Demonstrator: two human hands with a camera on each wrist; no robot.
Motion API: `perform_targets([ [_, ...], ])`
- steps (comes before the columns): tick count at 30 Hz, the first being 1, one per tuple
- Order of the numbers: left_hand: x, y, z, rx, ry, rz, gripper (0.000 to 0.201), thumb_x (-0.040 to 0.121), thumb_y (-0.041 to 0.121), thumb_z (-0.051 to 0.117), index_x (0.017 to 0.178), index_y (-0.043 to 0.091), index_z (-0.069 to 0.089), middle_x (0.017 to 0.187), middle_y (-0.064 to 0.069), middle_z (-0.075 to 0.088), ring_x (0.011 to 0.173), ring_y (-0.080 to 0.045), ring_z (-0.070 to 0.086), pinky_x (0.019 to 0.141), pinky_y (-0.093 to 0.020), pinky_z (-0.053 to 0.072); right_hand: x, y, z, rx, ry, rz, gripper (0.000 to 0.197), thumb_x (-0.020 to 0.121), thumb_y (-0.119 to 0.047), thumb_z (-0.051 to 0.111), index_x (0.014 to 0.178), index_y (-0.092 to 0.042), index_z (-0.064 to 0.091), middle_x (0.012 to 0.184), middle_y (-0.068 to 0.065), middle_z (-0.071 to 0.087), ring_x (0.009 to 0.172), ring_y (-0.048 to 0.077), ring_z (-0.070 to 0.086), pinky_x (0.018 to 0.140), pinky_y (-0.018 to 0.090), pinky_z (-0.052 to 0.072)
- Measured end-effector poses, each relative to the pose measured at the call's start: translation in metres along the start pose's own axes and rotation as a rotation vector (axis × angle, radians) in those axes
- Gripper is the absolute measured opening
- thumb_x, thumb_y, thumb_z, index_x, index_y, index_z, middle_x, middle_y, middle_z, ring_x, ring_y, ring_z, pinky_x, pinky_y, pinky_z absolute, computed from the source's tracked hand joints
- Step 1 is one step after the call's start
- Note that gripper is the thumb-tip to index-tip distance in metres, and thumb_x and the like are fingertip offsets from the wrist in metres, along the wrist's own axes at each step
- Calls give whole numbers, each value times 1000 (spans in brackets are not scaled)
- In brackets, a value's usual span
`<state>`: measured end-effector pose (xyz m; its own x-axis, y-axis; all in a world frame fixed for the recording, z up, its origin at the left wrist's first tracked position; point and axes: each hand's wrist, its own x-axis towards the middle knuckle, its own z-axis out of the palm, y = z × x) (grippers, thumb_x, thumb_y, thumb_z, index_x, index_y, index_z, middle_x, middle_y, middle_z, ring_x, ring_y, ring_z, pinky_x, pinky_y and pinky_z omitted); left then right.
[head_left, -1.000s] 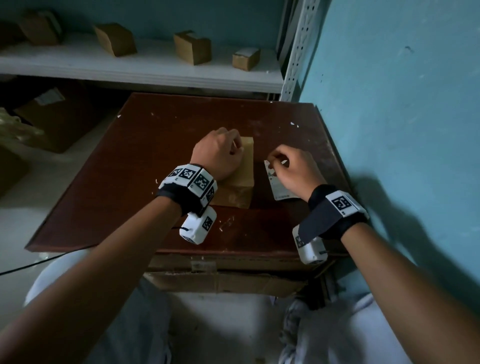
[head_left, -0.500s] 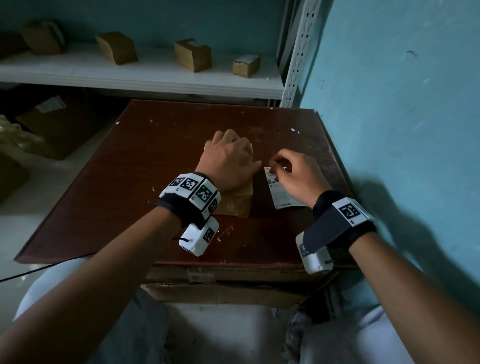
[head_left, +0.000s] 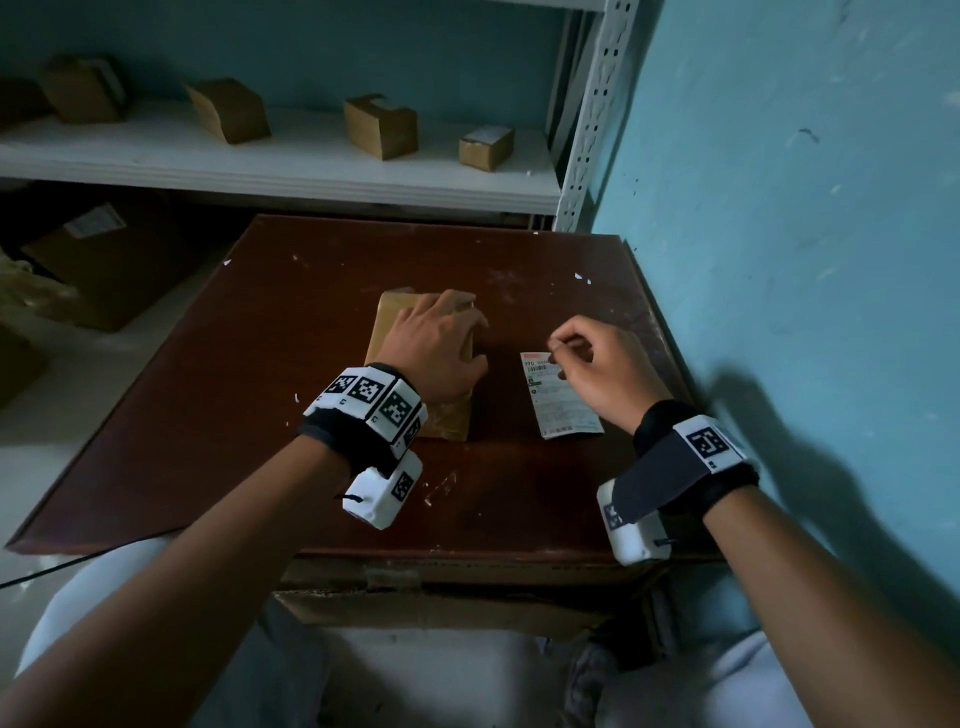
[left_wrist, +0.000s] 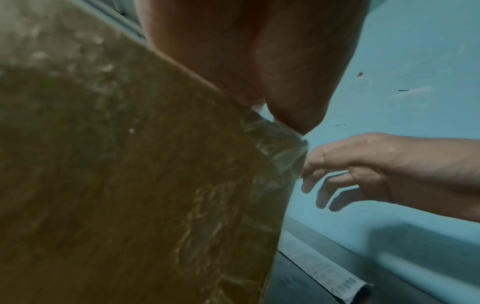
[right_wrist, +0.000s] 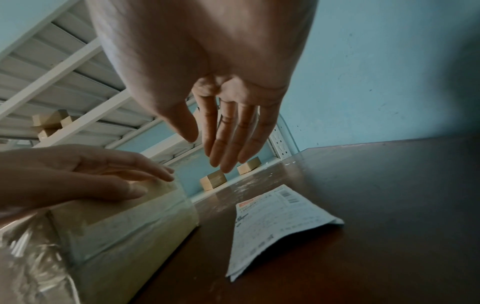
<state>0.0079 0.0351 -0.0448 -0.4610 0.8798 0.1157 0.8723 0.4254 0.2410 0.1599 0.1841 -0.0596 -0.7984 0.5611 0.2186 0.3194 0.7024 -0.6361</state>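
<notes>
Job in hand: by the look of it, getting a printed label onto a parcel.
Parcel: the parcel (head_left: 390, 319) lies flat near the middle of the table (head_left: 260, 389), with its long side running from 12 to 6 o'clock.
Label: the label (head_left: 561, 410) lies face up on the bare wood at 3 o'clock of the parcel. It is just beside the parcel and does not touch it.
Done so far: the parcel is closed and wrapped in clear tape (left_wrist: 280, 156), which is crinkled at the near end.
Left to do: I judge the label has to be lifted, laid on the parcel's top face and smoothed down. None of that shows yet.
Left hand: the left hand (head_left: 439, 345) rests palm down on the parcel with its fingers (right_wrist: 145, 170) stretched out flat, steadying it rather than gripping it.
Right hand: the right hand (head_left: 602, 364) hovers over the far end of the label. Its fingers (right_wrist: 226, 144) hang loose and nearly straight, the thumb is close to the forefinger, and I see nothing held.
Parcel contents: sealed, so hidden.
Shelf: the shelf (head_left: 311, 166) runs along at 12 o'clock and carries a row of small boxes (head_left: 382, 126) spaced well apart. I cannot tell what is inside them.
Carton: a bigger carton (head_left: 98, 260) sits on the floor at 10 o'clock, under the shelf. It is closed and has a white sticker on top.
Wall: the wall (head_left: 779, 260) stands right against the table at 3 o'clock.
</notes>
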Motion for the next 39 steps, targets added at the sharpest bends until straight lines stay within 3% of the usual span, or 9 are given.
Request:
perform_targets([
  [3, 2, 2, -5, -32, 24, -10, 48, 89, 39, 57, 134, 26, 48, 153, 1, 32, 141, -22, 27, 113, -42, 25, 2, 4, -2, 17, -3, 29, 10, 96, -24, 55, 92, -23, 65, 87, -14, 65, 88, 10, 65, 84, 41, 55],
  [6, 8, 21, -7, -182, 146, 32, 46, 92, 37, 56, 135, 23, 49, 148, 1, 39, 135, -20, 36, 108, -35, 33, 5, 5, -5, 34, 19, 33, 9, 94, -26, 57, 87, -29, 62, 85, -13, 67, 81, 11, 66, 79, 43, 56],
  [9, 17, 43, -2, -373, 180, 59, 43, 94, 26, 55, 136, 18, 50, 144, -1, 46, 132, -18, 42, 106, -33, 38, 8, 7, -10, 67, 47, 53, 6, 94, -25, 58, 91, -23, 62, 87, -7, 69, 83, 10, 65, 81, 39, 55],
  [15, 24, 71, 18, -461, 23, 21, 54, 95, 11, 48, 147, 10, 33, 153, -5, 34, 141, -19, 31, 113, -27, 24, 3, 24, -24, 10, 26, 120, 19, 98, -23, 55, 111, -14, 64, 106, 0, 69, 99, 15, 63, 88, 30, 50],
  [23, 30, 84, 45, -501, -159, -126, 57, 92, 6, 44, 147, 7, 31, 153, -9, 33, 140, -23, 33, 111, -30, 29, 1, 49, -21, 13, -41, 314, 26, 97, -26, 55, 120, -15, 62, 122, 5, 64, 114, 20, 59, 99, 36, 47],
  [30, 31, 77, 53, -407, -259, -202, 52, 92, 6, 43, 144, 5, 35, 148, -13, 39, 135, -27, 39, 107, -32, 34, 4, 59, -11, 73, -63, 409, 22, 96, -27, 55, 114, -18, 64, 114, 2, 68, 104, 19, 64, 95, 38, 51],
  [35, 34, 68, 58, -380, -327, -200, 42, 93, 7, 42, 135, 5, 43, 133, -14, 53, 115, -26, 55, 82, -28, 47, 9, 59, -5, 115, -74, 405, 16, 96, -24, 55, 107, -17, 64, 110, 4, 70, 102, 19, 65, 94, 44, 54],
  [39, 35, 68, 57, -352, -326, -189, 42, 95, 6, 40, 137, 4, 44, 137, -14, 49, 122, -27, 51, 91, -29, 45, 12, 60, -1, 161, -83, 409, 12, 95, -23, 55, 101, -20, 64, 109, 4, 70, 103, 19, 66, 92, 44, 55],
])
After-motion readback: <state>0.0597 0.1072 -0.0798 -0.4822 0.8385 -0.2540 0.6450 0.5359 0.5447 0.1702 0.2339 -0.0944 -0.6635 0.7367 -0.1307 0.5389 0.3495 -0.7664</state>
